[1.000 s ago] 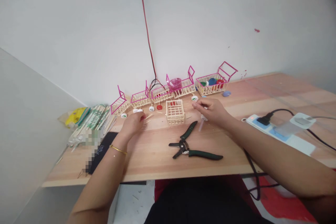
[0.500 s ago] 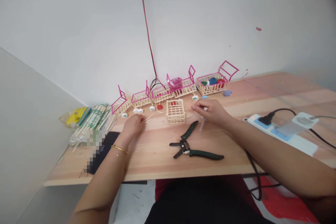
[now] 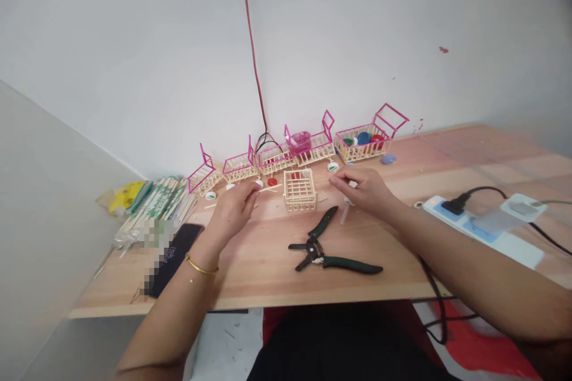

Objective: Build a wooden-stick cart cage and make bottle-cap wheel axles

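My left hand [image 3: 235, 209] pinches a thin wooden stick [image 3: 270, 189] that points right, its tip just left of a small crate-like basket [image 3: 300, 191] built of pale sticks. To the right of that basket, my right hand [image 3: 363, 186] is closed with thumb and fingers together; whatever it may hold is hidden. A translucent strip [image 3: 345, 213] shows just below its fingers. Nearer me lie pliers [image 3: 313, 247] with green handles, spread apart on the wooden table [image 3: 263, 274].
Along the wall stands a row of stick carts [image 3: 241, 168] with pink rims, one holding coloured caps [image 3: 364, 139]. At left are bundled sticks [image 3: 156, 205], a yellow packet [image 3: 127, 197] and a dark phone [image 3: 176, 259]. A power strip [image 3: 513, 241] with cables lies at right.
My left hand has lifted and moved right toward the basket, now with a stick in its fingers. The right hand has hardly moved.
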The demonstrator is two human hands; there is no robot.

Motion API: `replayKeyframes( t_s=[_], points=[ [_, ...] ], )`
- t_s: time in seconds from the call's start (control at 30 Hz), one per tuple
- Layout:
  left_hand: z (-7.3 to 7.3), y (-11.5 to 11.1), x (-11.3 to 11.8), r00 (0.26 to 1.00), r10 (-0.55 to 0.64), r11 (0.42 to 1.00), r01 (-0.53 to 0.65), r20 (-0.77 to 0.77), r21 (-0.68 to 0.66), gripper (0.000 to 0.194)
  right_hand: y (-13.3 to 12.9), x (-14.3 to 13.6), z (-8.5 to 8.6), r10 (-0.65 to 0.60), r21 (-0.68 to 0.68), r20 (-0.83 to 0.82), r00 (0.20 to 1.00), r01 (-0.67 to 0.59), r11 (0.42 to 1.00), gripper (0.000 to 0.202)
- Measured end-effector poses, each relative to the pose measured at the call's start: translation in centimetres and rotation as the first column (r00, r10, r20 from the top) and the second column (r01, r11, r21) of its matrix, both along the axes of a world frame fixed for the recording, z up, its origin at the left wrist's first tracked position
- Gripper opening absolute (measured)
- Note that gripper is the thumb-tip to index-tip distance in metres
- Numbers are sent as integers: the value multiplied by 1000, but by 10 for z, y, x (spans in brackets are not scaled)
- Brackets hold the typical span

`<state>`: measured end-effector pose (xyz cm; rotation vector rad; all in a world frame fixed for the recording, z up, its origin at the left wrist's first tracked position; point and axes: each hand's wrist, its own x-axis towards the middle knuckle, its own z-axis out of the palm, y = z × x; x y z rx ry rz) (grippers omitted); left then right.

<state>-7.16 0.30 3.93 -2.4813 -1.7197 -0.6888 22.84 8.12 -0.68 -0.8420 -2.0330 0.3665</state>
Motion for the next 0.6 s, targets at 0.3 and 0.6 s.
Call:
replayKeyframes(
  t_s=[0.3, 0.6],
  points=[
    [4, -1, 24, 967, -242, 953, 223, 74, 203, 14, -20, -5, 18, 116, 24, -44, 992, -115, 993, 10],
    [-2, 1, 37, 961, -276, 935, 260, 36, 240, 15, -26, -14, 14, 214, 47, -40, 976, -212, 976, 7]
  ],
)
